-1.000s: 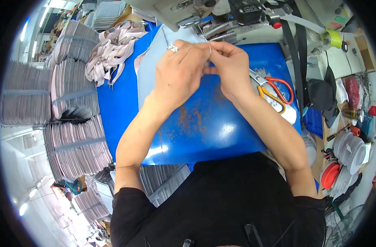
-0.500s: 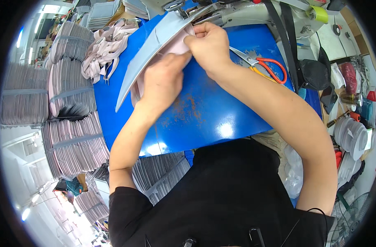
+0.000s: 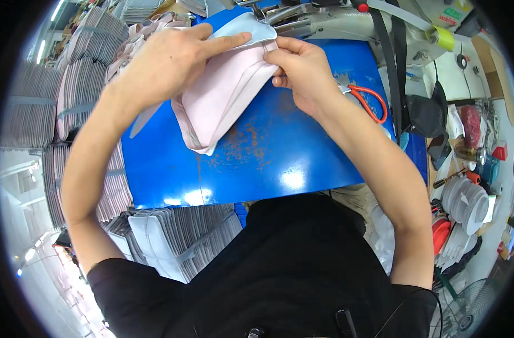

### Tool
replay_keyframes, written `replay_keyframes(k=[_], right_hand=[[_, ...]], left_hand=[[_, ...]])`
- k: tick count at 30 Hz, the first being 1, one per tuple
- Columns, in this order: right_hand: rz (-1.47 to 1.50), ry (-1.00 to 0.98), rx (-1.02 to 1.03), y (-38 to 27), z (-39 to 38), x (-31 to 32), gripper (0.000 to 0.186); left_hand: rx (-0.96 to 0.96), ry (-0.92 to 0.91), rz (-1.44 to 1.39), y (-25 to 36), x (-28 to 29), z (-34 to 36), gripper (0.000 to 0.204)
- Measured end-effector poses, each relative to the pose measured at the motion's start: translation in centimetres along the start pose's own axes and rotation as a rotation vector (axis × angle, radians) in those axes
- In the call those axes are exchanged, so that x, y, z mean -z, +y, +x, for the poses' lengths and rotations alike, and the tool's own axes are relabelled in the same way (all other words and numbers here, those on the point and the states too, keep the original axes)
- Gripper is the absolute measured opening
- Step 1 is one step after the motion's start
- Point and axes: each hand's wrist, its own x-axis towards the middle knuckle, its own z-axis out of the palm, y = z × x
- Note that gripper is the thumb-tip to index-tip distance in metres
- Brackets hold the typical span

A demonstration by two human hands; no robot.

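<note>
A two-sided fabric panel (image 3: 226, 84), pale pink on the face toward me and light blue on the other, lies tilted over the blue table top, with a pink band along its edge. My left hand (image 3: 175, 62) is closed on its upper left part, index finger stretched along the folded-over light blue face; the thumb is hidden. At the upper right corner my right hand (image 3: 302, 70) pinches the panel's edge between thumb and index finger. Just beyond the fabric is the metal foot area of a sewing machine (image 3: 288, 22).
Red-handled scissors (image 3: 372, 104) lie right of my right forearm on the blue table (image 3: 257, 174). Tied stacks of grey and pink panels (image 3: 79, 84) stand at the left. Another stack (image 3: 183, 236) sits below the front edge. Black straps (image 3: 400, 73) hang at the right.
My left hand has moved up and left, from under the panel to its top. The panel has swung over, so the pink face shows more. My right hand still pinches the edge.
</note>
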Motion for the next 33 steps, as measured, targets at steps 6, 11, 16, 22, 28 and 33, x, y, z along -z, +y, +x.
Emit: replay_keyframes(k=[6, 11, 16, 22, 28, 33], right_hand=[[-0.006, 0.028, -0.026, -0.7, 0.0, 0.0, 0.033], [0.054, 0.041, -0.008, -0.1, 1.2, -0.7, 0.029], [0.065, 0.016, 0.006, 0.4, 1.8, -0.6, 0.028], [0.103, 0.052, 0.078, 0.9, 1.6, -0.6, 0.031], [0.107, -0.006, 0.193, 2.1, 0.6, 0.3, 0.033], [-0.106, -0.056, 0.124, 3.1, -1.7, 3.1, 0.033]], left_hand=[[-0.12, -0.058, 0.123, -0.7, 2.3, 1.6, 0.059], [-0.029, -0.151, 0.269, 1.9, 4.2, 2.8, 0.058], [0.013, -0.071, 0.264, 2.8, 2.4, 2.5, 0.056], [0.134, -0.055, 0.227, 6.5, 0.7, 3.7, 0.051], [0.227, 0.201, -0.028, 9.4, -0.5, 5.4, 0.028], [0.486, 0.226, -0.187, 10.0, -2.2, 7.7, 0.027]])
